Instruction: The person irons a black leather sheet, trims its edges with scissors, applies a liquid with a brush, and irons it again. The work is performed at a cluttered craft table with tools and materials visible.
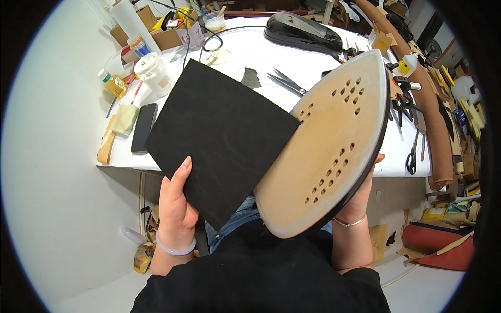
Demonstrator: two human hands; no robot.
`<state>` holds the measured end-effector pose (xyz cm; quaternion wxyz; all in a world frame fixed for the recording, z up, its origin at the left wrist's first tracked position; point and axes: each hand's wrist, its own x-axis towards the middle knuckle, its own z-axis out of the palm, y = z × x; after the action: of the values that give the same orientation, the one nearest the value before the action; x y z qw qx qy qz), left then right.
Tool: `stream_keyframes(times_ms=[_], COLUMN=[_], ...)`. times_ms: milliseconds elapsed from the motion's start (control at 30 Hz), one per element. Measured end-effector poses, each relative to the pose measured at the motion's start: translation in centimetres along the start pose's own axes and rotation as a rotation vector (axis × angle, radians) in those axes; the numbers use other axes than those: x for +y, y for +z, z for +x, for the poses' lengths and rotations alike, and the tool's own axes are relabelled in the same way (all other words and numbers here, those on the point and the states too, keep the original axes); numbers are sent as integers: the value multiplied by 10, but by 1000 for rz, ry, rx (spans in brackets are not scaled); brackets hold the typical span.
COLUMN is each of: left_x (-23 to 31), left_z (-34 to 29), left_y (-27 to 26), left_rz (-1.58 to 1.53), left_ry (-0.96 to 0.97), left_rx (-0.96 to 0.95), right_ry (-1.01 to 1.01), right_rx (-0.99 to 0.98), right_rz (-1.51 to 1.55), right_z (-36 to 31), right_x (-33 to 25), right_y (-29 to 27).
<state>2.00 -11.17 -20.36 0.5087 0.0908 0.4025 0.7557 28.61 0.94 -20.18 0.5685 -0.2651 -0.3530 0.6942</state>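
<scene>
My left hand (180,203) grips the lower left edge of a flat black square sheet (222,130), thumb on top and fingers hidden beneath. My right hand (359,195) supports a tan iron soleplate (318,141) from its far side, most of the fingers hidden behind it. The soleplate is pointed at the top and has a pale rim, a dark edge and groups of teardrop-shaped holes. The sheet's right corner touches or overlaps the soleplate's left edge; which one I cannot tell. Both are held up over my lap, in front of the table.
On the white table (240,39) lie scissors (287,82), a dark scrap (251,77), a phone (144,128) and a black appliance (302,32). A white tub (153,73) and glue bottle (116,86) stand left. A brown roll (438,120) runs along the right edge, beside clamps.
</scene>
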Motion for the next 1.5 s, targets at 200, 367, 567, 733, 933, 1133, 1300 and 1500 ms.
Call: stream_keyframes(times_ms=[200,367,567,733,933,1133,1300,1500], left_x=[3,11,-2,-10,-16,-16,-13,5], left_z=[0,-5,-6,-4,-11,-18,-23,13], left_y=[-2,-9,-25,-13,9,14,14,17], left_rz=[-205,-298,-117,-22,73,180,39,-173], left_ry=[-138,-298,-293,-181,15,104,-134,-19], left_rx=[-93,-154,-128,-157,-89,-119,-152,36], right_ry=[37,36,65,87,56,11,7,37], right_rx=[-63,-6,1,-7,17,10,55,25], right_rz=[-53,-10,88,61,88,131,105,125], right_z=[-3,4,7,6,9,14,19,18], right_x=[-1,-1,-3,4,4,1,5,10], right_y=[1,-4,-10,-15,-7,-2,-1,-4])
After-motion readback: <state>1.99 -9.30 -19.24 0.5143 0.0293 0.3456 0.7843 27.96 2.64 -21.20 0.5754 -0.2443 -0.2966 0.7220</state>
